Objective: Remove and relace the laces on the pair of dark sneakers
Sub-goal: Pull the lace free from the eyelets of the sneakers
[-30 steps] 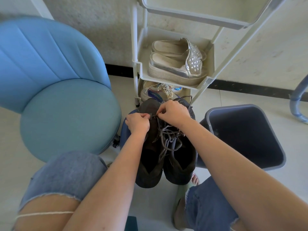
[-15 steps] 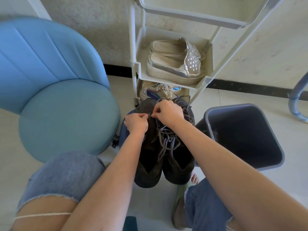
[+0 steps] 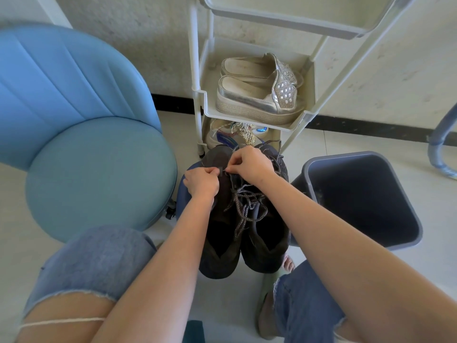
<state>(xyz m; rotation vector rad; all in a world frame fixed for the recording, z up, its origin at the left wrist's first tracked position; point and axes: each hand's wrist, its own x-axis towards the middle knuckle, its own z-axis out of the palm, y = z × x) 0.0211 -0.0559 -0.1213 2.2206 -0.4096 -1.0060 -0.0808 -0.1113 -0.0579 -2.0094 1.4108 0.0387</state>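
Two dark sneakers stand side by side on the floor between my knees, toes pointing away: the left sneaker and the right sneaker. A grey speckled lace lies in a loose tangle across both, near their middle. My left hand is closed over the left sneaker's eyelet area near the toe, pinching it. My right hand pinches the lace end right beside the left fingertips. The toe of the right sneaker is partly hidden by my right hand.
A blue padded chair stands at the left. A white shelf cart ahead holds silver platform shoes, with pale sneakers below. A dark grey bin sits to the right. A blue tube curves at the far right.
Both hands stay at the toe end of the left sneaker, with only small finger movements on the lace. The view has shifted slightly.
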